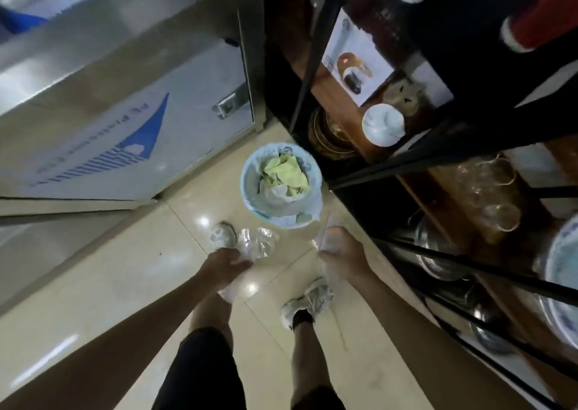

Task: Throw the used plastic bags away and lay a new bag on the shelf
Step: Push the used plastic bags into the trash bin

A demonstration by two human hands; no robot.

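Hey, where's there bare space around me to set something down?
Bare floor tile lies open between the steel cabinet and your left hand. The shelf rack is crowded with glasses and dishes, and the waste bin is nearly full.

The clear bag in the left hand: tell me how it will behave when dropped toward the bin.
The clear bag looks crumpled and thin, so probably floppy and very light. It may drift rather than fall straight into the bin.
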